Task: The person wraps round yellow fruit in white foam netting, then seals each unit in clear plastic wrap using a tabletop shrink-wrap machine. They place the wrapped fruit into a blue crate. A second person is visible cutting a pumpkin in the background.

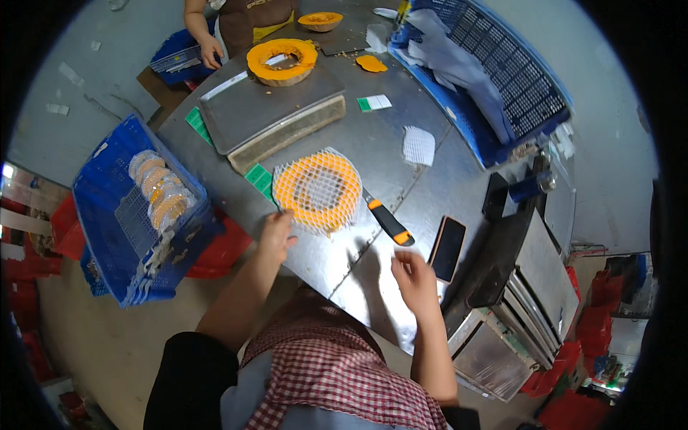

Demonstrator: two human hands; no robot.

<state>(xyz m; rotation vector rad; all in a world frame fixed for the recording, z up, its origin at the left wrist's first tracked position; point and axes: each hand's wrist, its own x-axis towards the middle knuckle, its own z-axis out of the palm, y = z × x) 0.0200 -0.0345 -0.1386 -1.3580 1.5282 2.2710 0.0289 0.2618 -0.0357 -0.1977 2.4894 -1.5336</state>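
A cut pumpkin piece in white foam netting lies on the steel table in front of me, its cut face up. My left hand is at its near left edge, fingers curled; whether they grip the netting cannot be made out. A knife with a black and orange handle lies at the pumpkin's right, most of its blade hidden. My right hand hovers over the table below the knife, holding nothing, fingers loosely bent. A smartphone lies just right of it. Green labels lie at the pumpkin's upper left.
Beyond is a metal tray with a halved pumpkin. A blue crate holding several wrapped pieces stands left, another blue crate at the upper right. A foam net lies nearer. Across the table is a co-worker's hand.
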